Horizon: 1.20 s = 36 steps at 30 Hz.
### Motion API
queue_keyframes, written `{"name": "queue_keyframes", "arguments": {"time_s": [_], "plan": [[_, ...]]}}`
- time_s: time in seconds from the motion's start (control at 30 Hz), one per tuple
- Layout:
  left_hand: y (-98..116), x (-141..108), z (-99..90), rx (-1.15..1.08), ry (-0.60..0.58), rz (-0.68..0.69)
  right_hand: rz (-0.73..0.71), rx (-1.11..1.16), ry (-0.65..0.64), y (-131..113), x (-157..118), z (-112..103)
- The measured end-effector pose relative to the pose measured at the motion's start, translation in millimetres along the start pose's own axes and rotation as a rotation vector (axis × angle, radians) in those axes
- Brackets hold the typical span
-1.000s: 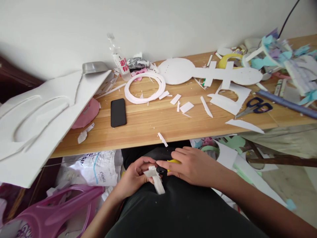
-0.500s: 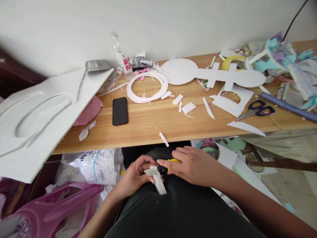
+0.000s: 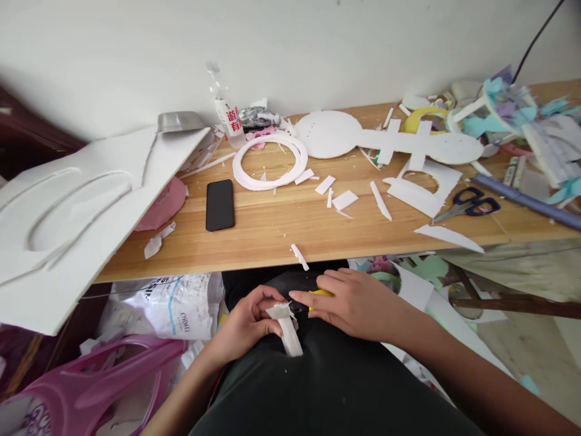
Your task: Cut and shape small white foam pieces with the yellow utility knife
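In the head view, both hands are held close together above dark clothing [image 3: 345,387], just in front of the edge of a wooden desk [image 3: 254,239]. A narrow white foam piece [image 3: 290,339] is gripped between the thumb and fingers of the left hand [image 3: 252,321], its long end pointed down toward the lap. A yellow-and-black hand tool [image 3: 320,294] is clasped in the right hand [image 3: 356,306], and its dark front part is held right beside the upper end of the foam — whether the two touch cannot be told. On the desk, a thin foam strip [image 3: 299,257] is seen at the front edge, with a black smartphone [image 3: 220,204] farther back to the left. Behind these, a white foam ring [image 3: 245,175] is laid near a clear plastic bottle [image 3: 229,118] labelled in red, and a long white cutout with a broad disc end [image 3: 329,134] is stretched out to the right. Navy-handled scissors [image 3: 475,201] are placed near the right front, beside a curved foam offcut [image 3: 449,237]. At the left, a large foam board [image 3: 100,242] is propped past the desk edge, a grey metal bowl [image 3: 180,122] rested on its far corner — and below it a printed plastic bag [image 3: 181,306] and a pink plastic object [image 3: 104,369] are seen.
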<state>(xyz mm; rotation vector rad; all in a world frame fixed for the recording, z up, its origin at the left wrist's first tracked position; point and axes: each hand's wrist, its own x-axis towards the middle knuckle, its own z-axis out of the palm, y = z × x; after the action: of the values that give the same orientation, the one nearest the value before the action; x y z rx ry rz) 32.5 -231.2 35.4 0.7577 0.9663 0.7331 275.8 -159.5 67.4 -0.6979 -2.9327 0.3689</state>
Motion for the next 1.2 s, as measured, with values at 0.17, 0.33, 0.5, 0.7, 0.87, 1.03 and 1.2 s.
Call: {"name": "queue_keyframes", "arguments": {"time_s": [0.17, 0.33, 0.5, 0.7, 0.87, 1.03, 1.2], "plan": [[-2, 0, -2.3, -0.063, -0.015, -0.016, 0.049, -0.019, 0.003, 9, -9, 0], [-1, 1, -2.9, -0.057, -0.005, -0.026, 0.034, -0.021, 0.043, 8, -6, 1], [0, 0, -1.8, -0.026, 0.006, 0.004, -0.020, 0.007, 0.039, 7, -8, 0], [1, 2, -1.7, -0.020, -0.024, 0.022, 0.004, 0.015, 0.044, 5, -10, 0], [1, 1, -1.1, 0.002, -0.019, 0.033, -0.019, 0.027, 0.019, 1, -3, 0], [-1, -3, -2.0, -0.014, -0.005, 0.006, 0.011, 0.029, 0.011, 4, -7, 3], [-3, -2, -3.1, -0.023, -0.016, 0.028, -0.014, 0.024, -0.008, -3, -3, -1]]}}
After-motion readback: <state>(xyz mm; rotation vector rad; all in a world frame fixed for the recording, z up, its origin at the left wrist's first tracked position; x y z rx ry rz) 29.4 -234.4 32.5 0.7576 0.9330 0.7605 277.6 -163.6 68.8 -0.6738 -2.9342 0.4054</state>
